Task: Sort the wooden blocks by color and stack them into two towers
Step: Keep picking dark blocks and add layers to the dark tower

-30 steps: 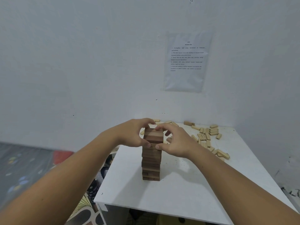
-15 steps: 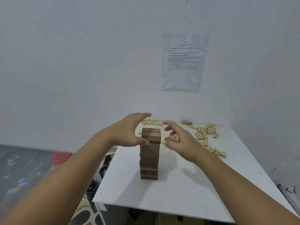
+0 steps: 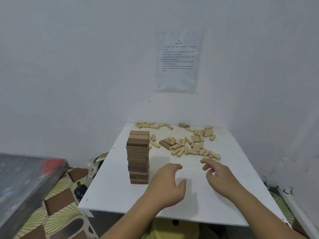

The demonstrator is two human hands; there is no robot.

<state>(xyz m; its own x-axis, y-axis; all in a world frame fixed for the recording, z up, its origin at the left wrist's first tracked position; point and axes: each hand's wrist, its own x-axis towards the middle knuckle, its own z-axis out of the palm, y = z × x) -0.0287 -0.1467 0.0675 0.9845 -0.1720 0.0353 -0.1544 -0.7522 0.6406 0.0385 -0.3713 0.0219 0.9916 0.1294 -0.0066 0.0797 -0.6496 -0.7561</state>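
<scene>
- Head view: tall dark-brown wooden block tower [image 3: 138,156] stands on the white worktop [image 3: 233,195], left side.
- Left hand [image 3: 166,185] and right hand [image 3: 220,176] open, empty, apart, beside the tower.
- Scattered pale wooden blocks [image 3: 189,144] lie behind; start the second tower well clear, squaring each layer.

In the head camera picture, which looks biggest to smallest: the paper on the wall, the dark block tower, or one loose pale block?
1. Paper sheet, largest.
2. Dark block tower, though it is nearer the camera, so true size is unsure.
3. Loose pale block, clearly smallest.
</scene>
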